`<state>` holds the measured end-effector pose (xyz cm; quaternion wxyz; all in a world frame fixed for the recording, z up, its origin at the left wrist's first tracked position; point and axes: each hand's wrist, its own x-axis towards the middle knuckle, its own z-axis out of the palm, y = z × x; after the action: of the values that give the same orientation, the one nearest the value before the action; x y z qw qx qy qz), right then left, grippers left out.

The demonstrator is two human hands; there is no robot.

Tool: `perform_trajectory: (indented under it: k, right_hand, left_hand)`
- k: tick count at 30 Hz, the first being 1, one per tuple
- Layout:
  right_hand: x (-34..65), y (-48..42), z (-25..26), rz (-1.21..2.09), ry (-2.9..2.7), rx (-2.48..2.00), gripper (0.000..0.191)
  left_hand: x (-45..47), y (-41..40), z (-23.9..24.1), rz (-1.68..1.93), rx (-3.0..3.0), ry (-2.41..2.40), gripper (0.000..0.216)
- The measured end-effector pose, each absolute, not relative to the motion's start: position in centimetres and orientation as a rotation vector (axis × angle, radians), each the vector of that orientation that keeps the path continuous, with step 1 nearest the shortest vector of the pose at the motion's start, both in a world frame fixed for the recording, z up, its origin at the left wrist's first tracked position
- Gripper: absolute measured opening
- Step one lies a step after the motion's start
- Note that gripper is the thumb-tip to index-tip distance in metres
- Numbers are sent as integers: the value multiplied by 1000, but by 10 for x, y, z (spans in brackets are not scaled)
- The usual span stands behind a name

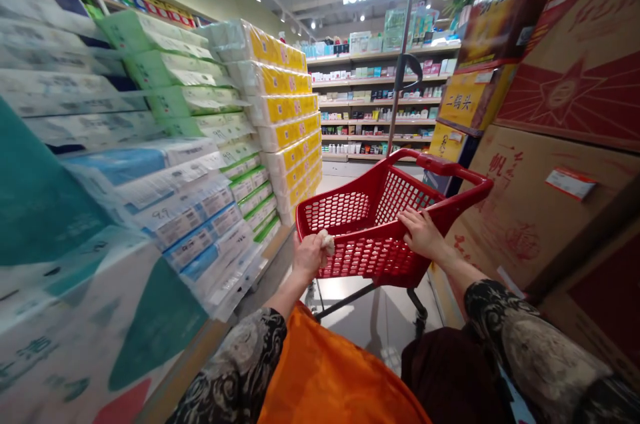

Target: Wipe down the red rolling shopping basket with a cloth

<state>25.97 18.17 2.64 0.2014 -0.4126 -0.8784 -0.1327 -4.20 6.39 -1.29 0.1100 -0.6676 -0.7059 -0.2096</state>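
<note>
A red plastic shopping cart stands in the aisle just ahead of me, its basket showing nothing inside. My right hand grips the near rim of the basket, fingers curled over the edge. My left hand is closed around a small crumpled white tissue and rests against the basket's near left corner. An orange bag hangs in front of my body between my patterned sleeves.
Stacked tissue and paper-roll packs fill the shelves on the left, yellow packs farther along. Big cardboard cartons are piled on the right. A metal pole rises behind the cart. Shelves of bottles close the aisle's far end.
</note>
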Motion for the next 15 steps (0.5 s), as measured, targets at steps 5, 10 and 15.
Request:
perform_trajectory:
  k: [5,10,15]
  right_hand:
    - [218,162,19,-266,-2492,-1288,55]
    - [191,139,-1,-19,-2570,-1120,52]
    - [228,154,4,52,-2497,-1308,54]
  left_hand:
    - [8,60,-19,-779,-2050,-2001,38]
    - [39,62,-23,-839,-2240,-1851,36]
    - [18,64,-28,-800,-2402,-1637,31]
